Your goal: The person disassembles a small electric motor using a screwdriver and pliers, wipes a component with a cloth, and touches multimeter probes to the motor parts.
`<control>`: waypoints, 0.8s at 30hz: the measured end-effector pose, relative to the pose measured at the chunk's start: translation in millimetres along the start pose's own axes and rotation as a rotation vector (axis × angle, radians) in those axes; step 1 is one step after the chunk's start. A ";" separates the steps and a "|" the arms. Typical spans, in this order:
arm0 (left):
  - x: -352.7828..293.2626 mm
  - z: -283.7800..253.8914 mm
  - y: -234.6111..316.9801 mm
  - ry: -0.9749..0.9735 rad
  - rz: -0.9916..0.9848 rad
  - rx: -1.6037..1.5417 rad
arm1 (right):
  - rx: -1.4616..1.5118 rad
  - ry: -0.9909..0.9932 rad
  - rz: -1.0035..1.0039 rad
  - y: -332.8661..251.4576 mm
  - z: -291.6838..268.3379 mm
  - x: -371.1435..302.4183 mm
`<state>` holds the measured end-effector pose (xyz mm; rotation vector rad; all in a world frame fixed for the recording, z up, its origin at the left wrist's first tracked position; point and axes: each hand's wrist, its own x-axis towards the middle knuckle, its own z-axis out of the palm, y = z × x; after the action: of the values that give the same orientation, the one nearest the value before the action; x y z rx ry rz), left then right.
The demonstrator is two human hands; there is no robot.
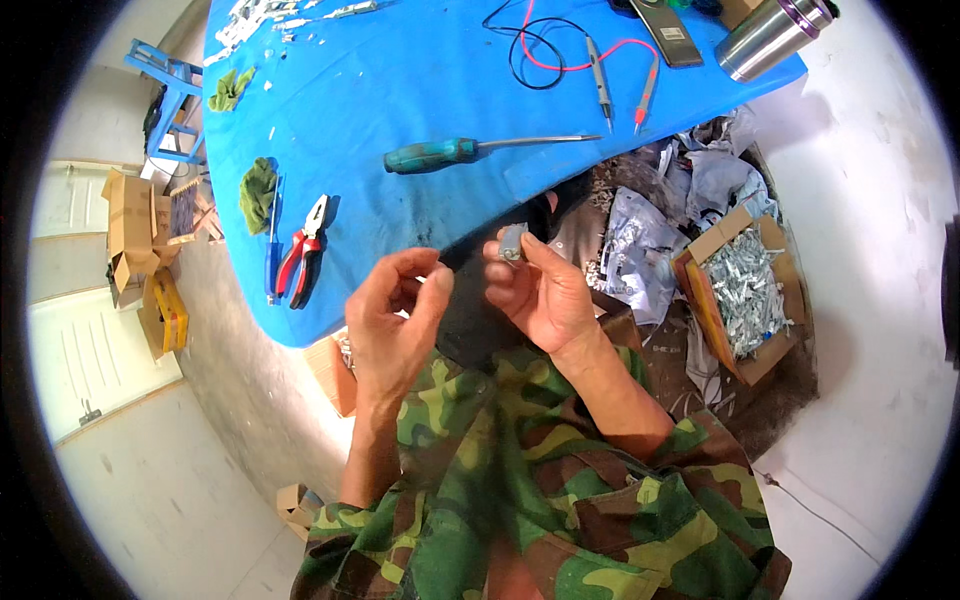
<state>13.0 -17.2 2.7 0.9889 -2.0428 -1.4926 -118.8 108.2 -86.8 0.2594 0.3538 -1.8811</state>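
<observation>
A small grey rectangular block [513,242] is pinched in the right hand [553,305]; the left hand [393,325] is narrowly curled, its hold unclear.

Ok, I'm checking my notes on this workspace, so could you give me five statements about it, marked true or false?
1. The right hand holds a small grey piece. True.
2. The red-and-black pliers are gripped in the left hand. False: they lie on the blue tabletop.
3. The green-handled screwdriver lies with its tip toward the right. True.
4. The steel flask is at the table's left edge. False: it is at the far right.
5. The open carton at the right holds many small metallic pieces. True.
</observation>
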 end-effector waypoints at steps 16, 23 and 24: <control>18.1 12.5 -10.9 -0.081 0.365 0.249 | -0.395 0.060 -0.006 14.0 25.5 6.5; 35.1 -16.7 -23.5 0.112 0.102 0.110 | -1.262 0.069 -0.413 -3.7 47.7 26.5; 38.5 -24.1 -24.2 0.146 0.046 0.090 | -1.456 0.043 -0.604 -11.0 54.2 34.5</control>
<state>11.5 -65.5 -14.7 1.0460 -2.0294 -1.2763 -140.8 61.4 -47.1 -0.8706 1.8267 -1.6810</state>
